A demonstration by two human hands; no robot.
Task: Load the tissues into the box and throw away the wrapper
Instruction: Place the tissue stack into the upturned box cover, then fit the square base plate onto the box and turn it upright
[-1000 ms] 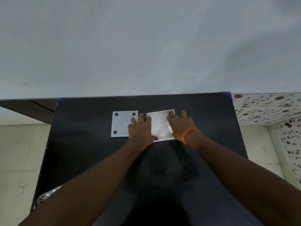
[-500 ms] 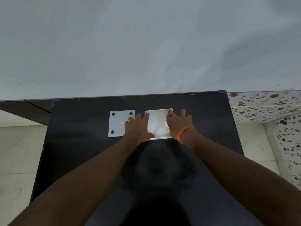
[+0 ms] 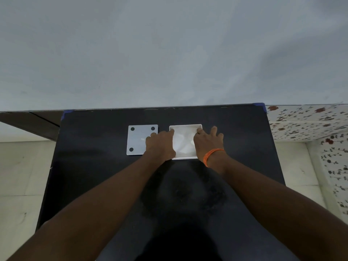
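Observation:
A white square box (image 3: 185, 125) sits open on the black table (image 3: 94, 166), with white tissues (image 3: 183, 142) lying crumpled inside it. My left hand (image 3: 160, 146) rests against the box's left rim, fingers curled, fingertips at the far left corner. On the right rim lies my right hand (image 3: 208, 142), which wears an orange wrist band, with its fingers spread and the index finger at the far right corner. Neither hand lifts anything. No wrapper is in view.
The box's flat grey lid (image 3: 136, 141), with black round pads at its corners, lies just left of the box, partly under my left hand. A pale wall rises behind the table. Flower-patterned tiles (image 3: 310, 121) are at the right and a light floor at the left.
Both hands have slid outward from on top of the tissues to the box's side rims. The view has shifted, and the plastic at the lower left has left the frame.

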